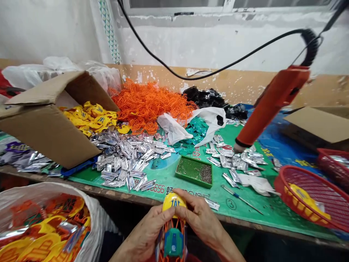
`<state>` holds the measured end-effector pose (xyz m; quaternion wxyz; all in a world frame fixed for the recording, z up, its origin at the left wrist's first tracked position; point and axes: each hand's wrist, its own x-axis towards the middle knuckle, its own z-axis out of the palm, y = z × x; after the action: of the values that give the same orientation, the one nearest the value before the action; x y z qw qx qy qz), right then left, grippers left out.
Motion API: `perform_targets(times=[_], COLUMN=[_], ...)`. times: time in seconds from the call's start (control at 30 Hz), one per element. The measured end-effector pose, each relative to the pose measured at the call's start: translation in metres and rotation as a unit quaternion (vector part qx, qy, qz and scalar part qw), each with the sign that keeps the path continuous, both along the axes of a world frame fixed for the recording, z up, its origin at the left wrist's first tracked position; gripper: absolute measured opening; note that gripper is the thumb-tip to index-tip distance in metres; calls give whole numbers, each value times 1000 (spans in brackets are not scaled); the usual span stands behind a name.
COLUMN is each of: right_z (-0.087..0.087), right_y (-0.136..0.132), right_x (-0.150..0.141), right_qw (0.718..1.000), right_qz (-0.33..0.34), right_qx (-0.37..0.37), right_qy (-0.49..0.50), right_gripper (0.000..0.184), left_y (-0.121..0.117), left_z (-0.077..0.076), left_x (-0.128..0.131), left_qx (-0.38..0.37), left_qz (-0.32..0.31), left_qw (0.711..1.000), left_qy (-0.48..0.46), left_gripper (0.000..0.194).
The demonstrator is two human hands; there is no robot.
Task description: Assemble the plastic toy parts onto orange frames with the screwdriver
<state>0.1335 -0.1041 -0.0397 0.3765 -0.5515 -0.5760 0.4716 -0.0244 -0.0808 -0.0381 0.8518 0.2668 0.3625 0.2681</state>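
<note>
Both my hands hold a toy car body at the table's front edge. My left hand (145, 231) grips its left side, with the thumb on the yellow front. From the right, my right hand (203, 220) closes round it, thumb pressed on the same yellow piece (172, 202). Orange frame bars and a green part (173, 244) show below the thumbs; the bottom of the toy car body runs out of view. Just beyond my hands sits a green tray (188, 169) with small screws (205, 174) heaped at its right side.
An orange electric screwdriver (272, 105) hangs on a cable at right. A hand screwdriver (241, 198) lies near a red basket (283, 182). Silver parts (122, 160), orange frames (152, 102) and a tipped cardboard box (51, 131) crowd the left. A white sack (94, 207) stands front left.
</note>
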Motion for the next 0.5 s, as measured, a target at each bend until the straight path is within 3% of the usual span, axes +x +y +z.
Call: perform_targets(times=[0.17,0.23,0.27,0.33,0.4,0.43,0.47,0.5], right_z=[1,7,13,30,54,66,78,89], right_y=[-6,-8,-8,-4,8,17,29,43], right_x=[4,20,32,64,101,120,137,152], right_qw=[998,989,973,901,785,738,713,723], right_qz=[-8,-82,-156,-348,-507,-546,-563,-546], right_qx=[44,93,132,214,291,329,345,346], right_qy=[-51,-80,-103,-143,-207,-222,-237,-244], right_gripper=[39,41,43,50,58,63,67,70], left_y=[-3,-2,-1,2,3,3,3,2], left_z=[2,-1,-3,-6,-7,-7,-7,-6], left_x=[0,-2,-3,-4,-3,-2,-1,0], left_qx=[-15,-13,-11,-10,-17,-21,-27,-33], left_qz=[17,18,18,12,3,1,2,5], left_qw=[999,999,1000,1000,1000,1000,999,999], left_qy=[-30,-23,-17,-9,-13,-18,-23,-27], left_gripper=[25,26,27,31,33,33,33,32])
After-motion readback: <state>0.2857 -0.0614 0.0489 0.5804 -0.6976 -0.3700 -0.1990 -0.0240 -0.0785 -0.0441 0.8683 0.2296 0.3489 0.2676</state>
